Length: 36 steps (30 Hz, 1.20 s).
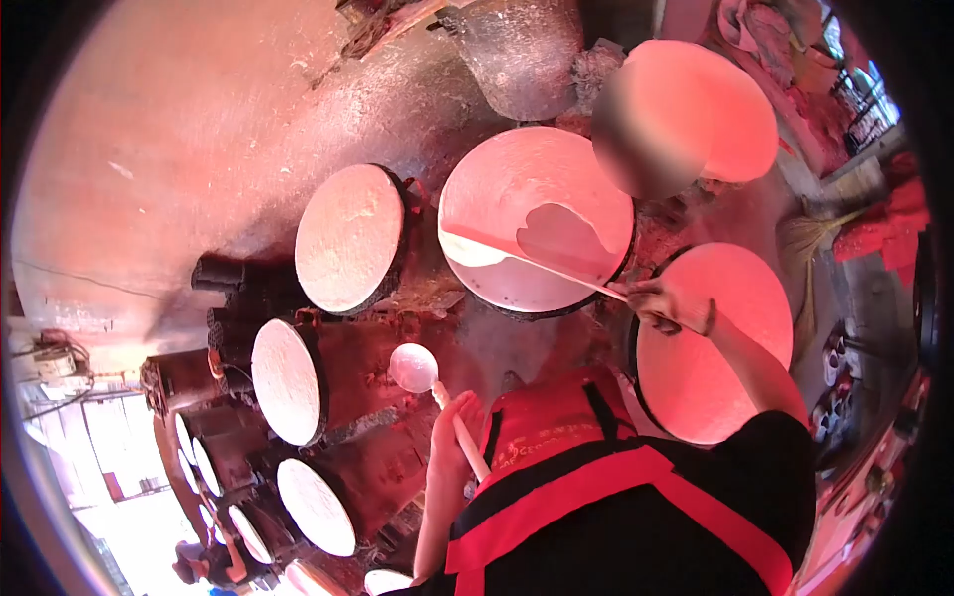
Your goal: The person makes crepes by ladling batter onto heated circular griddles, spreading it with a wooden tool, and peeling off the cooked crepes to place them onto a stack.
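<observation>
In my right hand (664,306) is the end of a long thin batter spreader (542,263), its blade lying across a round griddle (527,310). Pale batter (512,179) coats much of that surface, and a thicker white pool sits at its left edge. Part of the griddle around the middle and lower side shows bare, with a ragged batter edge. My closed left hand (455,435) grips a ladle (413,369) by its long pale handle, beside my apron. The ladle's round bowl points away from me, off the griddles.
More round griddles stand around me: one pale disc (353,238) to the left, another (715,343) under my right forearm. Behind is a large round one (715,109), partly blurred. Several others line the lower left, where another person (214,564) appears. A bucket-like vessel (522,60) is at the top.
</observation>
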Motion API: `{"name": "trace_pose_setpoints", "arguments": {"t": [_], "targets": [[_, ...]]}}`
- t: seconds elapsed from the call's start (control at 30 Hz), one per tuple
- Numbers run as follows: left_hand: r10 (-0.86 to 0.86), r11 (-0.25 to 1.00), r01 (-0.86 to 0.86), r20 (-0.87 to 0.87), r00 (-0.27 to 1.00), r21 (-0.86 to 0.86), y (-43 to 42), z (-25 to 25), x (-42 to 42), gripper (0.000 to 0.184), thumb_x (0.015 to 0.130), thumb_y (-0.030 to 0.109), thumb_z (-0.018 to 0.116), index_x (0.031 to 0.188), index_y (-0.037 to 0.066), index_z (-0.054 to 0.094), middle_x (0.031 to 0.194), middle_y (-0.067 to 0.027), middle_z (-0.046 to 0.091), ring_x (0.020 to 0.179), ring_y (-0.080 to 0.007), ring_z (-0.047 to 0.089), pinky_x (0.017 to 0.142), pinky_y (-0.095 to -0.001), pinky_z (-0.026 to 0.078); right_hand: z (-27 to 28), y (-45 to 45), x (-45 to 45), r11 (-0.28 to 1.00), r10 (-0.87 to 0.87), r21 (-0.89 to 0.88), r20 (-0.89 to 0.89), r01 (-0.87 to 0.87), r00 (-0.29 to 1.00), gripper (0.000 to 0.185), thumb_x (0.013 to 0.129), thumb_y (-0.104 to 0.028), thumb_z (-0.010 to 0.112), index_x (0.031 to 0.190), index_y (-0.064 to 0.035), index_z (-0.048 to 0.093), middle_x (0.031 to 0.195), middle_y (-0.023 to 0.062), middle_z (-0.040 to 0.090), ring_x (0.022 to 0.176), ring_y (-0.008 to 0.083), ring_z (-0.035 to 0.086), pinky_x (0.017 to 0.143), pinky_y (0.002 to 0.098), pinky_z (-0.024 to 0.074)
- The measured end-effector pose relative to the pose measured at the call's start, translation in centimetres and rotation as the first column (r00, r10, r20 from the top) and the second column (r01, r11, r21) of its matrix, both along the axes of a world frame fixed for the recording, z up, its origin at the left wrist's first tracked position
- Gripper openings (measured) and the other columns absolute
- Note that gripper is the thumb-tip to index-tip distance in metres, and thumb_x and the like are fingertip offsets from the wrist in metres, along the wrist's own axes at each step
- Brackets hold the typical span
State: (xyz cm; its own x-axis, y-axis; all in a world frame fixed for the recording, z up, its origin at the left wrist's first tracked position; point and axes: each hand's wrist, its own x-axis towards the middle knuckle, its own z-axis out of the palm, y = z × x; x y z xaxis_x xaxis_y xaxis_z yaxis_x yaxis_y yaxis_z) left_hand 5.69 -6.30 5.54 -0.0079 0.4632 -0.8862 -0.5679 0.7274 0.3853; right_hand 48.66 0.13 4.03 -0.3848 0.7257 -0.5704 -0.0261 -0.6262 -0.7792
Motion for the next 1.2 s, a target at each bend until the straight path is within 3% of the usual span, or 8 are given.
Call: {"name": "trace_pose_setpoints", "arguments": {"t": [0.2,0.3,0.37,0.53,0.7,0.73,0.93,1.2], "targets": [[-0.284,0.957,0.284,-0.012,0.959,0.06,3.2,0.0,-2.6,0.032,0.087,0.019,0.062,0.117,0.009,0.058,0.12,0.0007,0.054,0.12,-0.0151,0.045,0.102,-0.0324,0.037,-4.2,-2.0,-6.4,0.842,-0.534,0.103,0.012,0.53,0.845,0.042,0.096,-0.028,0.052,0.137,-0.0249,0.048,0.058,-0.0034,0.046,0.04,0.0058,0.036,0.035,0.0231,0.0259],[-0.402,0.906,0.405,-0.047,0.914,0.126,4.8,0.5,-5.1,0.031,0.086,0.017,0.063,0.116,0.011,0.059,0.12,0.0021,0.054,0.118,-0.0108,0.046,0.101,-0.0319,0.037,-1.0,-5.8,-11.0,0.952,-0.307,0.054,0.132,0.303,0.942,0.044,0.092,-0.03,0.057,0.135,-0.0188,0.051,0.057,-0.0058,0.044,0.042,0.0044,0.039,0.037,0.0217,0.027],[-0.46,0.869,0.468,-0.088,0.884,0.163,5.1,1.6,-7.0,0.031,0.086,0.017,0.063,0.116,0.012,0.059,0.119,0.0028,0.055,0.115,-0.0099,0.047,0.101,-0.0316,0.037,0.6,-11.3,-12.2,0.94,-0.342,-0.041,-0.123,0.339,0.932,0.043,0.092,-0.023,0.056,0.133,-0.0164,0.052,0.057,-0.0071,0.041,0.043,0.0042,0.034,0.037,0.0223,0.0237],[-0.482,0.865,0.488,-0.079,0.873,0.116,5.5,-1.8,-14.5,0.03,0.087,0.015,0.06,0.117,0.012,0.057,0.119,0.0039,0.055,0.117,-0.0069,0.046,0.101,-0.0309,0.037,0.9,-17.6,-20.2,0.731,-0.68,-0.115,-0.039,0.673,0.732,0.045,0.094,-0.035,0.05,0.135,-0.0164,0.05,0.059,-0.0094,0.034,0.045,0.004,0.028,0.04,0.0214,0.0199],[-0.422,0.884,0.432,-0.092,0.902,0.177,1.7,-1.0,-21.0,0.034,0.089,0.017,0.056,0.121,0.011,0.052,0.122,0.0015,0.053,0.12,-0.0115,0.043,0.104,-0.0339,0.034,-5.4,-2.1,-34.1,0.596,-0.727,-0.118,-0.499,0.794,0.471,0.04,0.096,-0.042,0.048,0.121,-0.0111,0.052,0.062,-0.0067,0.04,0.046,0.0054,0.036,0.041,0.0236,0.0298],[-0.386,0.898,0.397,-0.091,0.918,0.19,0.8,-0.5,-22.2,0.034,0.088,0.017,0.056,0.122,0.01,0.052,0.123,0.0011,0.052,0.121,-0.0121,0.042,0.104,-0.0341,0.033,-11.7,3.5,-36.5,0.476,-0.795,0.201,-0.319,0.856,0.516,0.035,0.095,-0.038,0.052,0.119,-0.0114,0.052,0.063,-0.0045,0.045,0.046,0.0071,0.041,0.041,0.0238,0.0326],[-0.263,0.924,0.264,-0.041,0.964,0.277,-3.2,2.6,-26.1,0.038,0.086,0.017,0.053,0.122,0.01,0.05,0.124,-0.003,0.049,0.123,-0.0144,0.04,0.106,-0.0344,0.026,-10.6,20.8,-44.4,0.301,-0.908,0.097,-0.275,0.949,0.316,0.035,0.095,-0.049,0.046,0.108,-0.0167,0.051,0.056,-0.0022,0.047,0.038,0.0104,0.042,0.034,0.0272,0.0343],[-0.323,0.911,0.342,-0.116,0.939,0.229,-2.7,-0.3,-27.3,0.035,0.088,0.023,0.053,0.12,0.011,0.055,0.127,-0.0001,0.051,0.123,-0.0094,0.039,0.104,-0.0304,0.025,-8.8,5.6,-46.2,0.253,-0.945,0.064,-0.2,0.965,0.261,0.041,0.096,-0.046,0.046,0.129,-0.0219,0.045,0.057,-0.0054,0.043,0.037,0.0063,0.037,0.032,0.0237,0.0281]]}}
